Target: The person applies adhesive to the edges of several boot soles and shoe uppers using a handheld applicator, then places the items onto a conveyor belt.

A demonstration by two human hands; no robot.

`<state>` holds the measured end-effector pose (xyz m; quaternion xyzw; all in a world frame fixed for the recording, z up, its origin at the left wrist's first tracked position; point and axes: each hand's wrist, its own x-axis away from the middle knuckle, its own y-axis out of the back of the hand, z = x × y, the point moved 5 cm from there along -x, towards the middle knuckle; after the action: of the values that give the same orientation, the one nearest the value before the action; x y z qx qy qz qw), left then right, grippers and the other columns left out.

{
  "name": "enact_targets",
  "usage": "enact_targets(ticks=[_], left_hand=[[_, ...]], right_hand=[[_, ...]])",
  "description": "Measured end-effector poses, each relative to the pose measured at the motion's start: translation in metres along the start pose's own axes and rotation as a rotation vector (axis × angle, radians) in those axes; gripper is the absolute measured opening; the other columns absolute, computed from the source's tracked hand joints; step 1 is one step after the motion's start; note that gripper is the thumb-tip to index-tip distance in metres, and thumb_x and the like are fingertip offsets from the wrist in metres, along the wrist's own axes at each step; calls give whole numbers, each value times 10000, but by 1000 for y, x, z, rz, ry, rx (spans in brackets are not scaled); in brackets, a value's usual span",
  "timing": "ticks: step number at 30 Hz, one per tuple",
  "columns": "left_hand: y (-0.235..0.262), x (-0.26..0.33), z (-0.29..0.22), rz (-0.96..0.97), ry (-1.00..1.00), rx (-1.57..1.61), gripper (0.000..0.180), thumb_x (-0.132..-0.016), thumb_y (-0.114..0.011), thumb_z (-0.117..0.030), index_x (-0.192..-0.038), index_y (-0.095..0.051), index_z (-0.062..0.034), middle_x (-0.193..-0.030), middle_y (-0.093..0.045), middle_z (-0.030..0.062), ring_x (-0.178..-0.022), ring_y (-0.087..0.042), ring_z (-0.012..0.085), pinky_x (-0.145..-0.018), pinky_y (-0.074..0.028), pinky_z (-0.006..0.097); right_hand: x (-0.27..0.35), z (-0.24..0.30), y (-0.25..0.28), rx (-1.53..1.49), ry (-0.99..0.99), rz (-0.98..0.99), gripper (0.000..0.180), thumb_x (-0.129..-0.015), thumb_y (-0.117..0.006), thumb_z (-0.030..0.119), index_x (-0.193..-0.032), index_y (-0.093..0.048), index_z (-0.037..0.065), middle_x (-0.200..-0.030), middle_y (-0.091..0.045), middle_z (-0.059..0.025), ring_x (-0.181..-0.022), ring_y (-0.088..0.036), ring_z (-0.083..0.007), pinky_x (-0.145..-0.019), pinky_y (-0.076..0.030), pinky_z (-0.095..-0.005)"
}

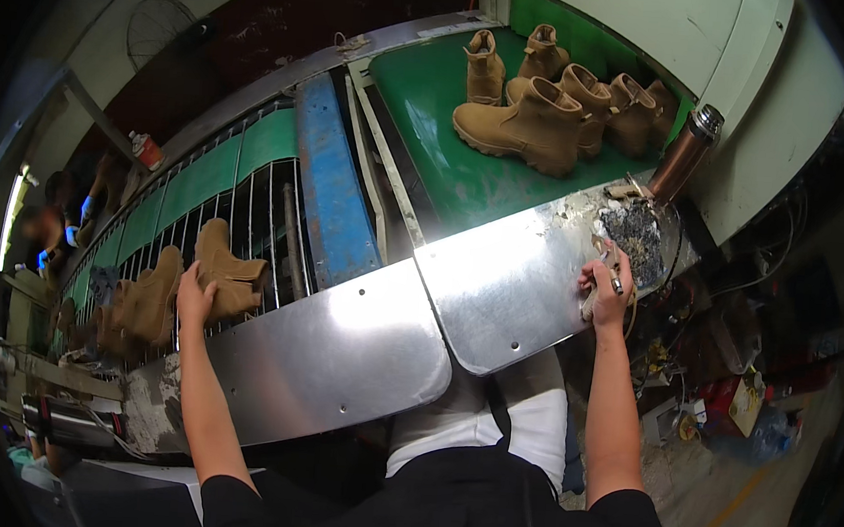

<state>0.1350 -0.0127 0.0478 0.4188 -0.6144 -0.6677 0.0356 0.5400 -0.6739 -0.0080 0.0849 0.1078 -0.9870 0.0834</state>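
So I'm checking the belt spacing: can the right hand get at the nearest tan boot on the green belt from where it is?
Probably yes, with a stretch. The right hand rests on the steel plate, and nothing stands between it and the nearest boot.

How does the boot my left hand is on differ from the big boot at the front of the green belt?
The boot under the left hand lies tipped on the wire rack, touched by the left hand; the front boot on the green belt stands upright on its sole, untouched. The rack boot sits in shadow among other tipped boots; the belt boot is well lit. Both are tan ankle boots.
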Motion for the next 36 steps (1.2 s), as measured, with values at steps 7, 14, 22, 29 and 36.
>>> enact_targets(ticks=[7,14,22,29,36], left_hand=[[-54,-26,-90,428,152,-37,592,-746,-783,-307,-1271,-609,-98,-1248,-610,173,-1178,-549,352,-1019,-435,439],[-55,-20,-123,619,43,-246,567,-743,-771,-233,-1278,-603,-151,-1320,-580,62,-1306,-388,352,-1051,-349,488],[-45,-7,-64,100,110,158,248,-855,-619,-48,-1102,-613,-25,-1010,-639,201,-943,-604,404,-825,-479,436],[10,6,-97,27,36,-28,290,-837,-635,-50,-1108,-532,-29,-1169,-573,179,-1033,-551,398,-815,-463,457],[18,-3,-102,174,68,-6,120,-825,-645,-90,-916,-630,-12,-938,-627,174,-928,-584,393,-787,-472,434]], right_hand=[[1,2,4,-24,1,3,406,-886,-557,103,-1266,-491,-23,-795,-622,-62,-621,-592,-114,-543,-469,-222],[-3,-3,8,-47,-6,12,468,-896,-563,140,-1324,-464,-22,-775,-610,-57,-618,-580,-118,-560,-472,-237],[-3,0,2,-61,1,31,477,-887,-581,142,-1313,-462,-38,-778,-614,-54,-621,-584,-117,-545,-458,-228],[-6,4,9,-78,-27,27,476,-884,-584,155,-1304,-471,-39,-779,-616,-54,-632,-585,-116,-565,-468,-240],[-4,1,6,-107,2,49,478,-883,-582,145,-1315,-470,-25,-798,-617,-55,-640,-578,-106,-568,-464,-229]])
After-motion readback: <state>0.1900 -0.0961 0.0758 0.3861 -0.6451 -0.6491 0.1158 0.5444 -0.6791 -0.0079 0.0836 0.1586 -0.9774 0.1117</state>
